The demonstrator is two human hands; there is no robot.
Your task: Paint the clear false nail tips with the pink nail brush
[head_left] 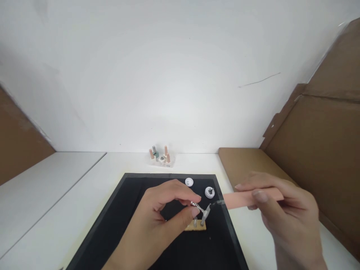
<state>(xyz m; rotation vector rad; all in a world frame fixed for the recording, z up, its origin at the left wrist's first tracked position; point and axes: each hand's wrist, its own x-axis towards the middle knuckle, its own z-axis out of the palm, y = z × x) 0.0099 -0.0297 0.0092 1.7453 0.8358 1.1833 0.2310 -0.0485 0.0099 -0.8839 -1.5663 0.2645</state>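
Observation:
My left hand [165, 213] pinches a small silver metal clip [198, 207] between thumb and fingertips. A pale, translucent false nail [206, 213] sits at the clip's far end. My right hand [284, 213] is closed around the flat pink handle of a brush [239, 198]. Its dark, thin tip points left and lies close to the nail; whether they touch I cannot tell. Below the nail, a yellowish strip-shaped stand [200, 226] holds upright pale nail tips, partly hidden by my left hand.
A black mat [216, 247] with a raised edge lies on the white table. On it stand a white round lid [189, 182] and a small white jar [209, 192] with dark contents. Behind, a clear tray [163, 163] carries several polish bottles. Cardboard [323, 142] walls the right side.

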